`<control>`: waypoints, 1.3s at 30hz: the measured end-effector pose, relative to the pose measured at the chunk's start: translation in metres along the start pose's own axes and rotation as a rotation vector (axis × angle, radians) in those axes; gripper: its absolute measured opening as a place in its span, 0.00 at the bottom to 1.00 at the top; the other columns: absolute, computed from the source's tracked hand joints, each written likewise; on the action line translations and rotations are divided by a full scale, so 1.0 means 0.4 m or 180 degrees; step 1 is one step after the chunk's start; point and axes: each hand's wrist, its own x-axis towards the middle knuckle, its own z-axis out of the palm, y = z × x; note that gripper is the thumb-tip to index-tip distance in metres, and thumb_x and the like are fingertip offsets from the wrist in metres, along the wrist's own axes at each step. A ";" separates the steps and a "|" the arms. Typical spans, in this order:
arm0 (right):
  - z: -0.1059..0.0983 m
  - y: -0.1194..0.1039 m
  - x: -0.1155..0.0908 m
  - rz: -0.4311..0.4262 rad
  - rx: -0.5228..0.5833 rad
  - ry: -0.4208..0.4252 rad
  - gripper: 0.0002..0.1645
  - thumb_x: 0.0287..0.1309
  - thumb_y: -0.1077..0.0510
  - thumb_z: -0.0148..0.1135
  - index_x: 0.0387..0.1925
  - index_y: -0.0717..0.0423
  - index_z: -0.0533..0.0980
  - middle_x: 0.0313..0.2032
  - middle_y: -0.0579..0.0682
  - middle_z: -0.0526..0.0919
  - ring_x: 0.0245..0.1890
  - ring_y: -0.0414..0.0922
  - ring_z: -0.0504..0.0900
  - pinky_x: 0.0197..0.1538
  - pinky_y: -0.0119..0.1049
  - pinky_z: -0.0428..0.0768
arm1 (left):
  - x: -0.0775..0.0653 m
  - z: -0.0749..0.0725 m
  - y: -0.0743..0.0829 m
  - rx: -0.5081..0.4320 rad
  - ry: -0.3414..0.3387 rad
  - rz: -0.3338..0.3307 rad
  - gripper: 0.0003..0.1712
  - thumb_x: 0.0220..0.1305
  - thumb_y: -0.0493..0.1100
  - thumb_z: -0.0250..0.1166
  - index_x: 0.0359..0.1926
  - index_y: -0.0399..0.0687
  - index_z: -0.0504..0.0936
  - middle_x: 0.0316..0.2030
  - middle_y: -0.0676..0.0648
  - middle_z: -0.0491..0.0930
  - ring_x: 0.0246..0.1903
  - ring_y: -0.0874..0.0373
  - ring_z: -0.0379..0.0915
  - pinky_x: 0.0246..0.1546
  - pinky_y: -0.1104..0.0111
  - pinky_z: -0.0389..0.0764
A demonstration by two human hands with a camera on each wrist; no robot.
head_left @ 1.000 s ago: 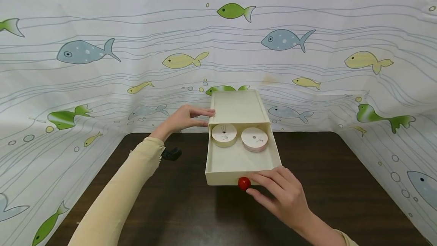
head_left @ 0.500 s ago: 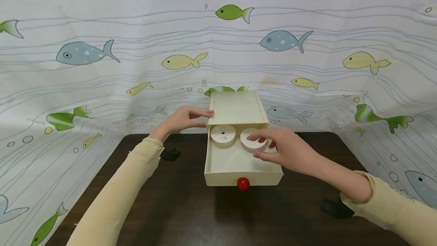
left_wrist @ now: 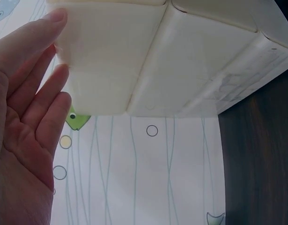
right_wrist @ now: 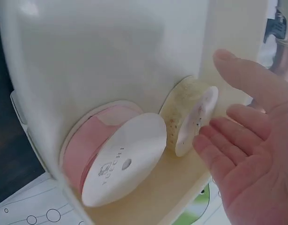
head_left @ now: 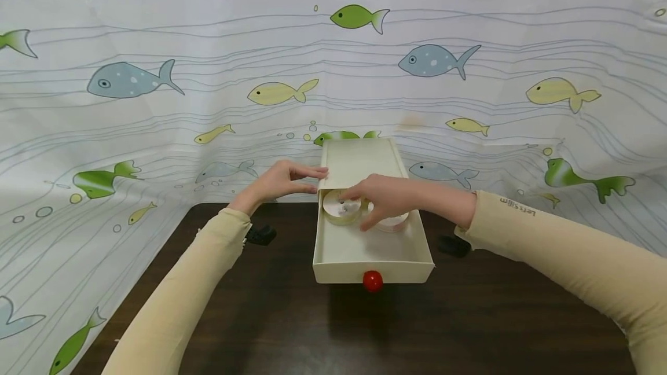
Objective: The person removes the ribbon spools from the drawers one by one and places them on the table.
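Observation:
A cream drawer [head_left: 341, 247] with a red ball knob [head_left: 372, 281] stands pulled out of its chest [head_left: 359, 158]. Inside, toward the back, are two ribbon spools with white paper discs: a pale yellow ribbon spool [right_wrist: 188, 117] on the left and a pink ribbon spool [right_wrist: 122, 161] on the right. My right hand [head_left: 385, 197] reaches over the pink spool, fingertips right at the yellow spool's disc and thumb held apart. It partly hides both spools in the head view. My left hand [head_left: 281, 181] rests its fingertips on the chest's left side, fingers mostly straight.
The chest stands on a dark wooden table [head_left: 271, 317], as stacked units in the left wrist view. A white fish-print curtain [head_left: 219, 33] surrounds the table at the back and sides. Black wrist devices [head_left: 260, 235] hang under both forearms.
My right hand has left the red knob, passed above the pink spool and moved left to the yellow one. My left hand and the drawer have stayed in place.

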 end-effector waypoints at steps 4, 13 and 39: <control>0.011 0.004 0.040 0.0079 -0.0077 -0.0304 0.46 0.57 0.53 0.71 0.74 0.55 0.62 0.71 0.50 0.70 0.65 0.48 0.74 0.67 0.44 0.74 | 0.000 0.001 0.003 0.0038 0.0001 0.0013 0.23 0.61 0.49 0.71 0.58 0.61 0.83 0.63 0.57 0.77 0.68 0.58 0.69 0.49 0.64 0.76; 0.024 0.007 0.055 0.0086 -0.0097 -0.0428 0.50 0.55 0.54 0.73 0.74 0.58 0.59 0.72 0.53 0.66 0.69 0.49 0.70 0.73 0.46 0.69 | 0.004 -0.002 0.010 0.0035 0.0010 0.0015 0.23 0.60 0.48 0.71 0.58 0.61 0.83 0.62 0.58 0.78 0.68 0.60 0.69 0.47 0.67 0.74; 0.028 -0.022 0.108 0.0086 -0.0380 -0.0477 0.44 0.50 0.57 0.76 0.69 0.50 0.69 0.68 0.50 0.72 0.64 0.48 0.71 0.71 0.46 0.72 | 0.007 -0.012 0.014 0.0219 -0.0058 -0.0079 0.23 0.60 0.50 0.71 0.58 0.61 0.83 0.62 0.58 0.78 0.68 0.60 0.68 0.44 0.65 0.73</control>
